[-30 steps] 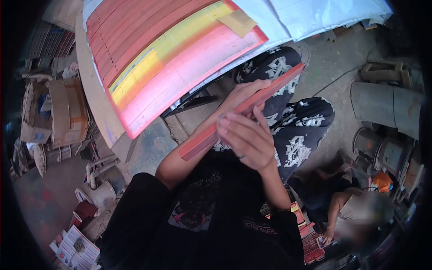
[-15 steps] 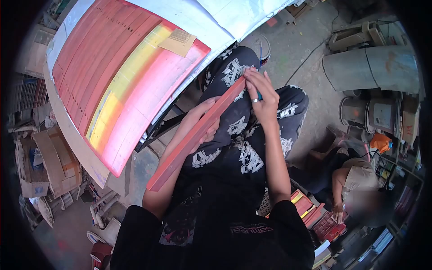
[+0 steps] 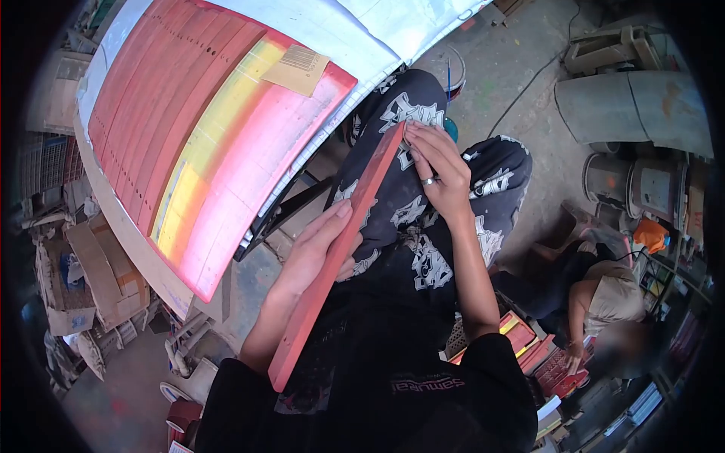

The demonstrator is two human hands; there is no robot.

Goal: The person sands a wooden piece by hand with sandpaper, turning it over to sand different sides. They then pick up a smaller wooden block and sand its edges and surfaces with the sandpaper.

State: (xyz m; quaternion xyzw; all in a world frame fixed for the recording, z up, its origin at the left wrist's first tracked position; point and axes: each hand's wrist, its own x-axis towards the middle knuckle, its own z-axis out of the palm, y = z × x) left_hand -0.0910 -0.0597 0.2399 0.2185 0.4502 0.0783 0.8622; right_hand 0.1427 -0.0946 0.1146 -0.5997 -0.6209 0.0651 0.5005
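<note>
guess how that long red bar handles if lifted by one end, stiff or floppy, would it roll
The red bar is probably stiff: it looks straight, with no sag beyond the left hand. Its flat faces suggest it would slide rather than roll. Being long and narrow, it may tip if held near one end.

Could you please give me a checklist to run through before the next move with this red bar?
1. Left hand has a grip on the red bar, partway along: ok.
2. Right hand is at the bar's upper end: ok.
3. Right palm holds nothing else: cannot tell, it is hidden.
4. Bar is apart from the pink-and-yellow board: ok.
5. Board is free of loose pieces: not ok, a cardboard piece lies on it.
6. Co-worker is away from the bar: ok.
</note>
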